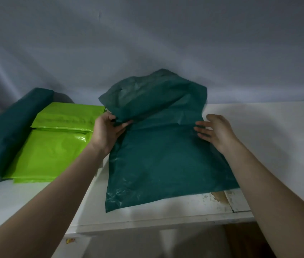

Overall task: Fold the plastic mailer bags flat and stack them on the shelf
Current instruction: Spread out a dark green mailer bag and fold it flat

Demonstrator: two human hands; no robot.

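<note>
On a white shelf (259,127), the left hand (108,131) pinches the dark green bag's (162,155) far flap mid-fold; the right hand (216,131), spread, steadies it (next: pull toward the wrists, flatten).

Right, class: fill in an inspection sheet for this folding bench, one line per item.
Surface: white shelf, chipped and stained at its front edge.
Job's things: dark green mailer bag spread flat, far end lifted and folding over; lime green bags stacked at left.
Clutter: dark green roll beside the lime stack.
Grippers: left hand pinches the lifted fold; right hand open, fingers at the bag's right edge.
Cables: nothing seen.
Surroundings: grey wall behind.
</note>
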